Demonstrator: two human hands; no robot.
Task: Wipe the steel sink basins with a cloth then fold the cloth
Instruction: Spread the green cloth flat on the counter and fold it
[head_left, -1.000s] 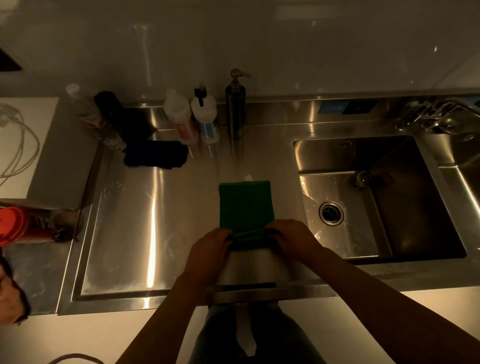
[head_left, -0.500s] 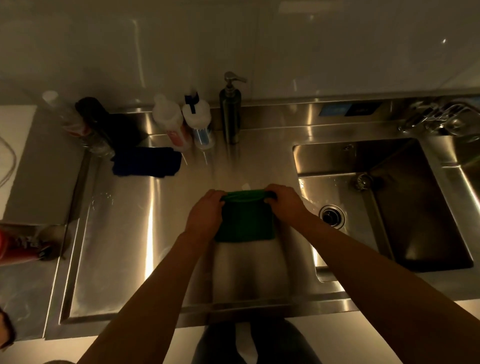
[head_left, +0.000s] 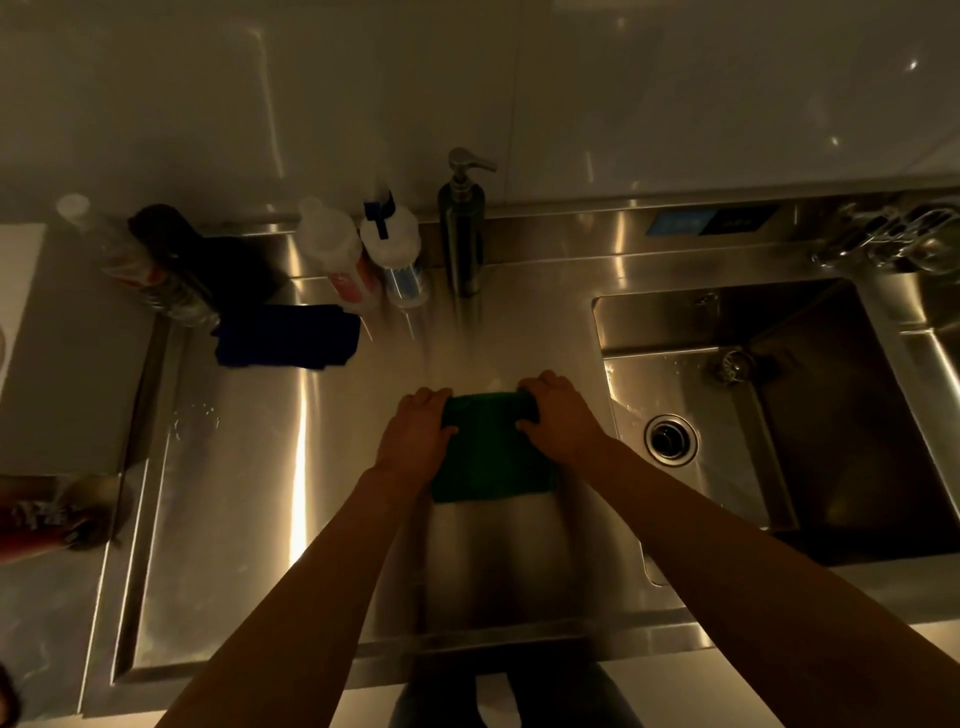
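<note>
cloth (head_left: 493, 457): green, folded into a squarish pad, lying flat on the steel counter (head_left: 260, 493) at centre frame, just left of the basin (head_left: 727, 415)
left hand (head_left: 415, 434): on the cloth's left edge, fingers curled over the far left corner and pinching it, thumb on top
right hand (head_left: 563, 418): same deal on the right edge, fingers clamped on the far right corner
fold line: the far edge looks a bit rolled and thick between the two hands, so I'd guess the layers are stacked there
step: looks like the folding part, wiping seems done judging by the cloth being off the basin
how it handles: soft, limp, light. Probably a bit damp, so the layers should cling rather than slide, but it has no stiffness of its own and will sag wherever it isn't held
where to grab: the two corners, pretty much where the fingers are now. Grabbing mid-edge would let the corners droop and the fold go crooked
what could go wrong: only the top layer gets pinched and the stack peels apart
other stuff: dark blue cloth (head_left: 285, 338) upper left, pump bottle (head_left: 460, 228) at the back wall, well apart from the hands
</note>
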